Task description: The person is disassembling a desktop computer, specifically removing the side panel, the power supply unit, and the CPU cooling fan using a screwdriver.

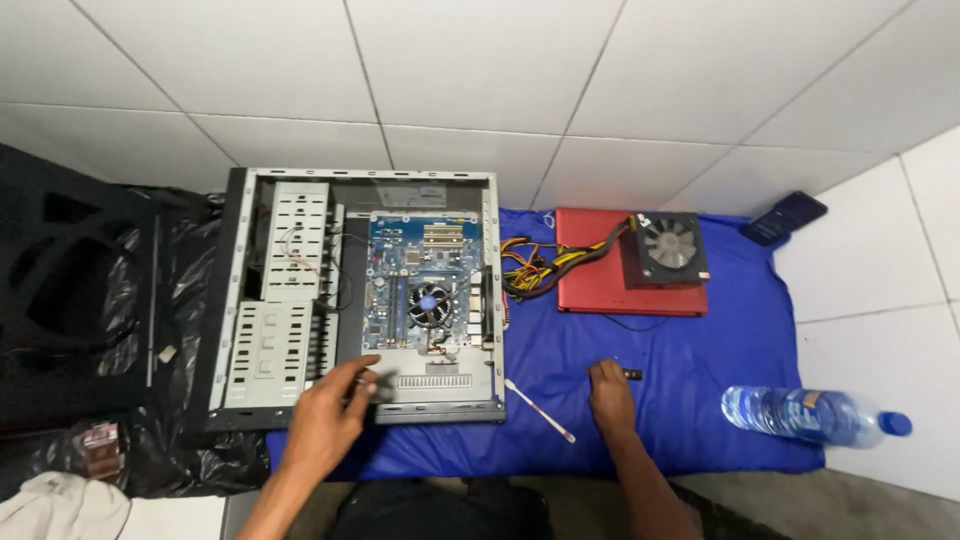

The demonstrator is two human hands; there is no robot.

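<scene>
Blue cloth [650, 350] covers the floor beneath an opened desktop computer case [355, 295], lying on its side with the motherboard [425, 285] and its round cooler fan [430, 302] exposed. Left hand [330, 415] rests on the case's near edge, fingers curled loosely against the metal frame; whether they pinch anything cannot be told. Right hand [610, 395] lies on the cloth well right of the case, fingertips bent down onto a small black stick-shaped object [630, 374], touching rather than lifting it. Between the hands lies a thin white-handled tool [540, 410]. Farther back, a power supply unit [668, 250] sits on a red laptop [620, 275], its yellow and black cables [535, 265] trailing toward the case. A clear plastic water bottle [815, 415] with a blue cap lies at the cloth's right edge, and a dark phone [783, 218] rests on the white tiles.
</scene>
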